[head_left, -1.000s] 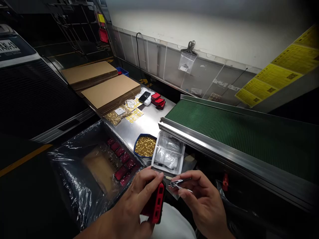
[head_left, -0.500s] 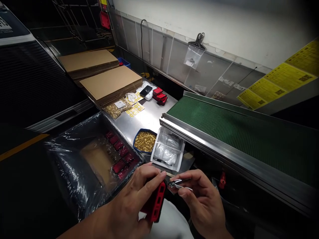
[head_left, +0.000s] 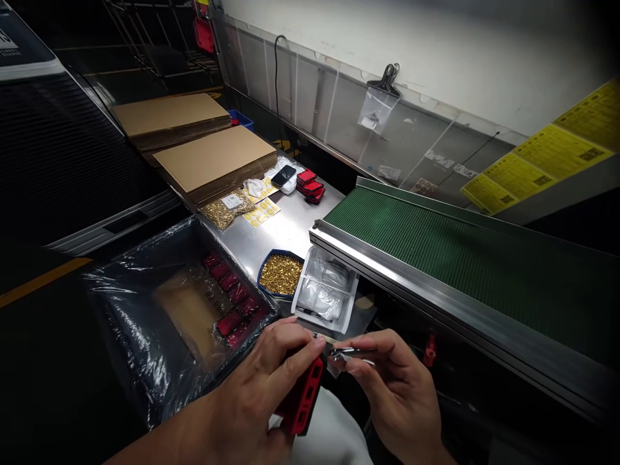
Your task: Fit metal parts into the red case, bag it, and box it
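My left hand [head_left: 256, 381] is closed round a red and black plastic part [head_left: 306, 399], whose edge with a row of dark slots faces right. Between the thumb and fingers of my right hand [head_left: 404, 391] is a silver nail clipper [head_left: 356, 353]. Its jaws point left, close to my left fingertips at the part's top corner. Whether the jaws touch anything there I cannot tell. Beyond my hands stand a blue tray of small gold-coloured metal pieces [head_left: 281, 274] and a white bin [head_left: 349, 315] with clear plastic bags inside.
A plastic-lined box [head_left: 111, 290] at left holds several red parts [head_left: 228, 321]. A green conveyor belt [head_left: 436, 245] runs along the right. Farther back are cardboard stacks [head_left: 213, 158], a bag of gold pieces [head_left: 225, 212], a phone [head_left: 283, 175] and stacked red-black parts [head_left: 310, 187].
The nail clipper's lever has been squeezed closer to its body, and my right thumb has risen slightly. My left fingertips have shifted a little to the right. The view has tilted slightly.
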